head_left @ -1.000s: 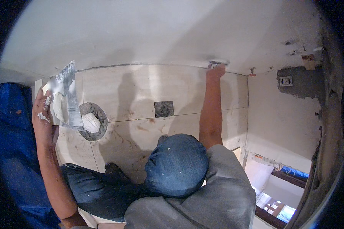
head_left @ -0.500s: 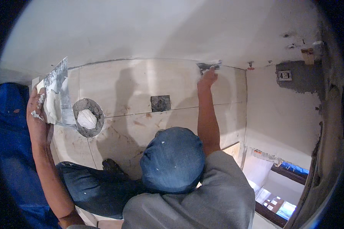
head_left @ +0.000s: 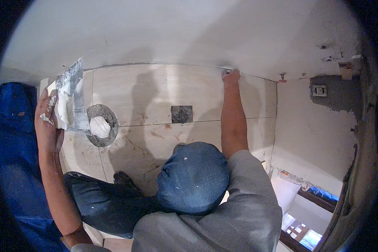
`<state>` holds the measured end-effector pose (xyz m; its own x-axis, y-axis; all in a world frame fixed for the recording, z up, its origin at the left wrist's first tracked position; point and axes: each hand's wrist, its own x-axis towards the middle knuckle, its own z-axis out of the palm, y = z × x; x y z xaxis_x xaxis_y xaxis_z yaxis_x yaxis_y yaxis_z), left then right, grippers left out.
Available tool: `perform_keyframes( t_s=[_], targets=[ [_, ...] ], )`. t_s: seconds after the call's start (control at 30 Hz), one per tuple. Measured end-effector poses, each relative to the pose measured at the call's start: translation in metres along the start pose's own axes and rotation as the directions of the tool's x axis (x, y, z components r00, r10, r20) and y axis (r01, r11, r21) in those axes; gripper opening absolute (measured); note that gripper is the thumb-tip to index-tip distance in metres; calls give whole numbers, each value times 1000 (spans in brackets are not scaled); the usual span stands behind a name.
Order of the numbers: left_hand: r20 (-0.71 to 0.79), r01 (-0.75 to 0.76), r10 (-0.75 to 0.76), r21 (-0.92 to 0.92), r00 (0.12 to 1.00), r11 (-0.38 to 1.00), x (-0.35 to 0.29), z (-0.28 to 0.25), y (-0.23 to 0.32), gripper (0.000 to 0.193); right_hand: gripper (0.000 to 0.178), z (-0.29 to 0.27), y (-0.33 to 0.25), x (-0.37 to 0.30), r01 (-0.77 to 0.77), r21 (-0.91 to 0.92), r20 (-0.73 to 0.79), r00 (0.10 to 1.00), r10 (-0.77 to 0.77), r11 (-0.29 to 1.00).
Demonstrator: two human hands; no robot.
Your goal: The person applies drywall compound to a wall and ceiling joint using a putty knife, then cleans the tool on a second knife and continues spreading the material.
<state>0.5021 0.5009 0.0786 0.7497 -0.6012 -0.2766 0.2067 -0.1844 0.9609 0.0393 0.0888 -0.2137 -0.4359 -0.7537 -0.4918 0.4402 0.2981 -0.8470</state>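
Note:
My left hand (head_left: 49,115), smeared with white paste, is closed on a wide metal putty blade (head_left: 78,112). A thick lump of white putty (head_left: 63,107) sits on that blade, which is held up at the left above the tiled floor. My right arm is stretched out to the far seam between floor and wall. There my right hand (head_left: 231,76) is closed around a putty knife (head_left: 227,68); only a thin part of it shows against the seam, and the hand hides the rest. White putty (head_left: 222,67) on the seam is hard to tell from the blade.
Large beige tiles (head_left: 155,92) cover the floor. A round cement-edged hole (head_left: 112,119) is stuffed with a white bag (head_left: 100,127); a dark square recess (head_left: 182,114) lies mid-floor. Blue sheeting (head_left: 14,147) hangs left. The right wall has a socket box (head_left: 319,90) and pipe stub (head_left: 282,77).
My right hand has shifted slightly away from me, closer to the seam, and its putty knife has turned so less of the blade shows. The left hand keeps its hold. The view has shifted slightly.

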Motion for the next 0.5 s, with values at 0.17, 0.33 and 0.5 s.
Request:
perform_keyframes(
  t_s=[0.17, 0.33, 0.5],
  targets=[
    [78, 19, -18, -17, 997, 1000, 6, -16, -7, 52, 31, 60, -7, -82, 434, -345, -88, 868, -489, 832],
    [3, 23, -23, -37, 1000, 999, -1, -8, 2, 51, 29, 9, -3, -127, 296, 81, 6, 955, -297, 952],
    [19, 12, -11, -38, 1000, 999, 1, -5, 7, 53, 31, -20, 18, -77, -99, 236, -35, 993, 110, 967]
  ],
)
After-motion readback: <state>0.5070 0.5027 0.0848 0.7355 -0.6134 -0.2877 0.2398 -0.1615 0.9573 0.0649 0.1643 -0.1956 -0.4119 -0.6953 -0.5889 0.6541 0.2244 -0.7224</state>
